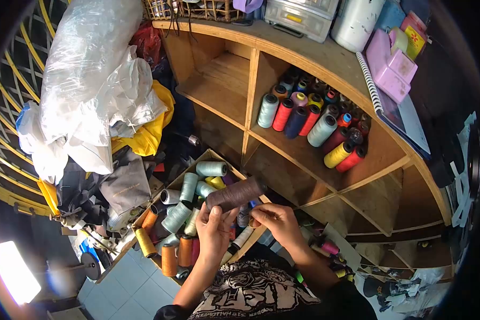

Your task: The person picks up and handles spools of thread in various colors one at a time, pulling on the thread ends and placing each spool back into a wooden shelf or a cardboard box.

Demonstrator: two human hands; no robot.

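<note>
My left hand grips a dark brown thread spool near one end, holding it tilted above a box of thread spools. My right hand is beside the spool's other end, its thumb and fingers pinched together. Whatever is between those fingertips is too small to make out. Below, the box is crowded with pale green spools, orange spools and a mustard-yellow spool. My left hand and the brown spool hide part of its contents.
A wooden shelf unit curves ahead; one compartment holds several upright spools. On its top stand a clear drawer box, a pink tape dispenser and a spiral notebook. Plastic bags are heaped at left.
</note>
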